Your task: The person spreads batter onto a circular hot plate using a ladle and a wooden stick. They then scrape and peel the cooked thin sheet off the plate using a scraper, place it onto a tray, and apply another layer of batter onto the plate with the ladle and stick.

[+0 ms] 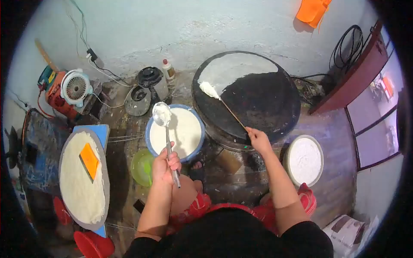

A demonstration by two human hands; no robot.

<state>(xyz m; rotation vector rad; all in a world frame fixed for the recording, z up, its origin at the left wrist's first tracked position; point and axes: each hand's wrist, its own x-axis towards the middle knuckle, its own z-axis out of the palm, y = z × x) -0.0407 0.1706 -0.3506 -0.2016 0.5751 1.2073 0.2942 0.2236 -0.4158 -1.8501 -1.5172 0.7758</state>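
Observation:
My left hand (167,165) is closed round the handle of a metal ladle (161,114), whose batter-coated bowl is over the rim of a blue basin (201,144) of white batter. A thin stick is in my right hand (259,139), gripped near its lower end. The stick's white, batter-covered head (209,90) touches the left part of a large round black griddle (266,107). White batter (241,64) coats the griddle's far and upper-left part; the rest is dark.
At the left, an orange scraper (89,161) lies on a stack of pale flat sheets (79,189). A bowl of white powder (305,160) stands right of the griddle. Behind are a small fan (76,87), a bottle (168,69) and a black-lidded container (150,77). A green bowl (140,167) sits beside the basin.

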